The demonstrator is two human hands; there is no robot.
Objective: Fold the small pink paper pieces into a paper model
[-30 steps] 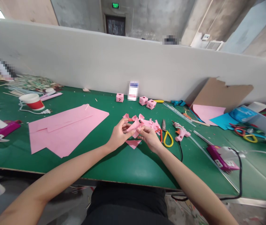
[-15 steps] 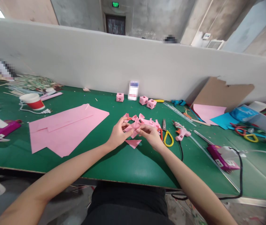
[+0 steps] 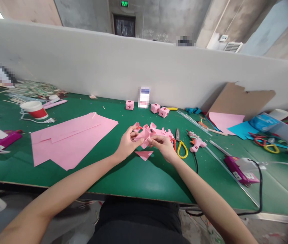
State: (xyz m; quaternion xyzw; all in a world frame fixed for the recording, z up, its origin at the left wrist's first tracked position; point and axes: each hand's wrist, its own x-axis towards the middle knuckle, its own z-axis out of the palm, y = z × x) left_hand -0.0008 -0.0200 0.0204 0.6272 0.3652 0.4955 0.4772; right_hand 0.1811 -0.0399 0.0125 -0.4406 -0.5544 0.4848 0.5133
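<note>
Between both hands is a small folded piece of pink paper (image 3: 145,139). My left hand (image 3: 129,142) pinches its left side, fingers closed on it. The fingertips of my right hand (image 3: 162,144) are pressed together on its right edge. Just below the hands lies a pink paper triangle (image 3: 144,155) on the green table. Cut pink scraps (image 3: 163,132) are heaped right behind the hands. Scissors with yellow handles (image 3: 182,149) lie beside my right hand, and a pink glue gun (image 3: 197,143) is further right.
Large pink sheets (image 3: 70,142) cover the left part of the green table (image 3: 139,183). Pink paper cubes (image 3: 129,105) stand near the grey partition. A red and white cup (image 3: 36,110) is at the left, a purple power strip (image 3: 240,171) at the right.
The folded pink paper between my hands has tilted and shows a broader face. Both hands have stayed in nearly the same place.
</note>
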